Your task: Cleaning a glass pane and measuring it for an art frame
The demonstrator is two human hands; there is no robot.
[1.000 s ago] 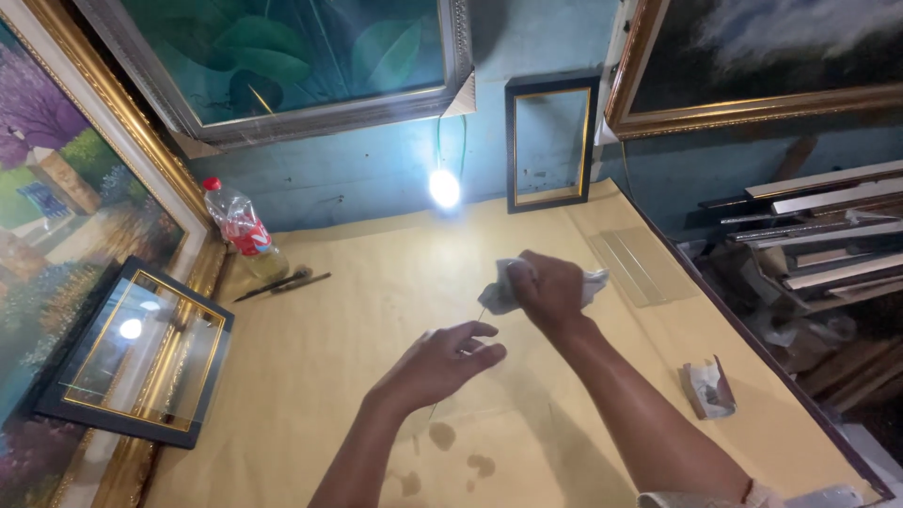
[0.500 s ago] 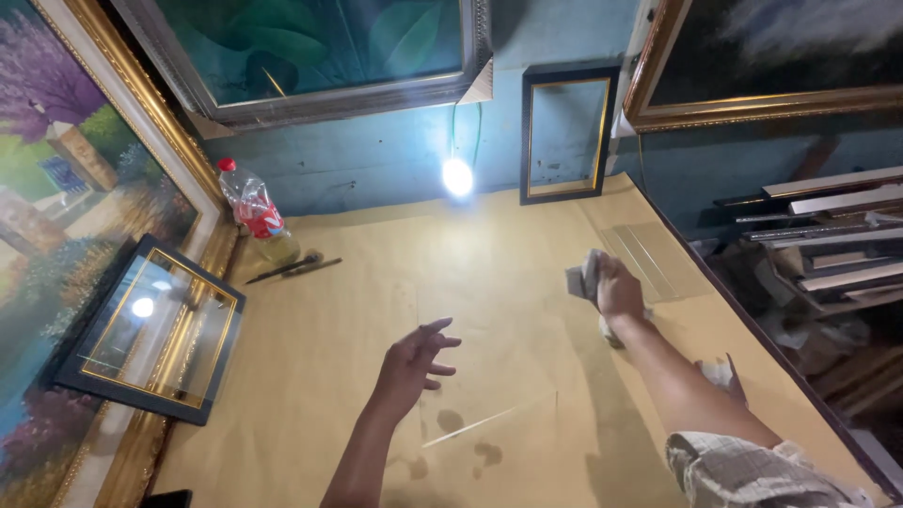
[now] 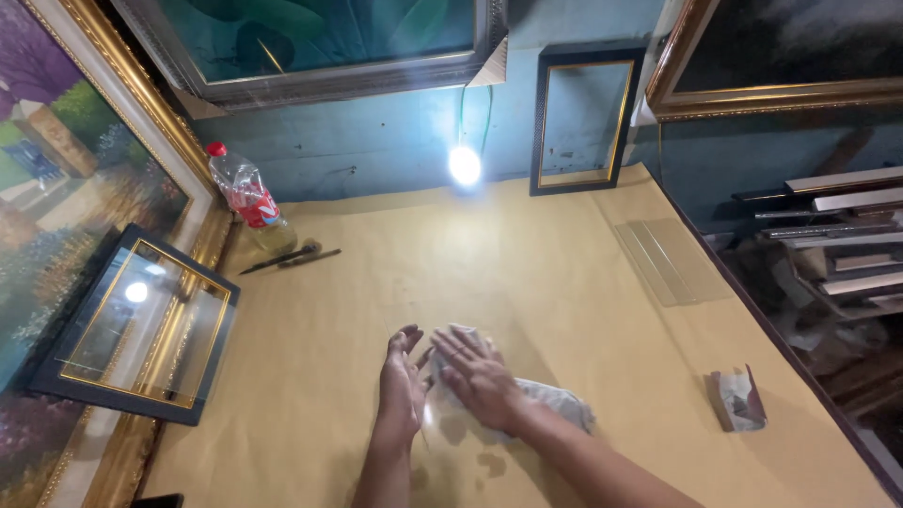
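My right hand (image 3: pixel 478 376) lies flat, fingers spread, pressing a crumpled grey-white cloth (image 3: pixel 557 402) onto the brown-paper-covered table (image 3: pixel 527 282). My left hand (image 3: pixel 403 381) rests palm down right beside it, fingers apart and holding nothing, thumb close to the right hand's fingers. A clear glass pane (image 3: pixel 435 420) seems to lie under both hands; its edges are barely visible. Dark damp spots show on the paper near my forearms.
A black-and-gold glazed frame (image 3: pixel 141 329) lies at the left edge against a large gilt-framed painting (image 3: pixel 56 188). A plastic bottle (image 3: pixel 246 198) and two dark tools (image 3: pixel 287 257) are at the back left. An empty black frame (image 3: pixel 583 122), a bulb (image 3: pixel 465 166), glass strips (image 3: pixel 673 261) and a small packet (image 3: pixel 736 400) are to the right.
My right hand has carried the cloth from the right side of the table back to the near middle, beside my left hand. My left hand has lowered flat onto the surface.
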